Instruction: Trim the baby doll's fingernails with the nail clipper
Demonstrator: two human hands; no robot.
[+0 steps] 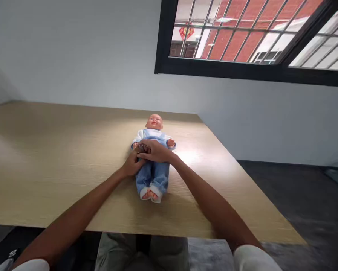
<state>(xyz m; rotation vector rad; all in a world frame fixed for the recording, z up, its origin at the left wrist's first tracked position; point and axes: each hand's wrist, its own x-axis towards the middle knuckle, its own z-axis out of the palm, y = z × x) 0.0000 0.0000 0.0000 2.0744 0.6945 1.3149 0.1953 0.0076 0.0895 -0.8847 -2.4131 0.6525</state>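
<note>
A baby doll point(152, 175) lies on its back on the wooden table, its head toward the wall and its feet toward me. It wears blue denim overalls over a white top with blue cuffs. Both my hands meet over its waist, on the left side. Closed fingers of my left hand point(133, 164) and my right hand point(156, 151) come together around a small dark, shiny thing point(142, 148), too small to name. My right palm hides part of the doll's belly.
The pale wooden table point(72, 150) ends in a slanting edge on the right, with dark floor point(270, 188) beyond. A white wall point(86, 56) stands behind it, with a barred, black-framed window point(236, 71) at upper right. A grey seat point(211, 254) is below the front edge.
</note>
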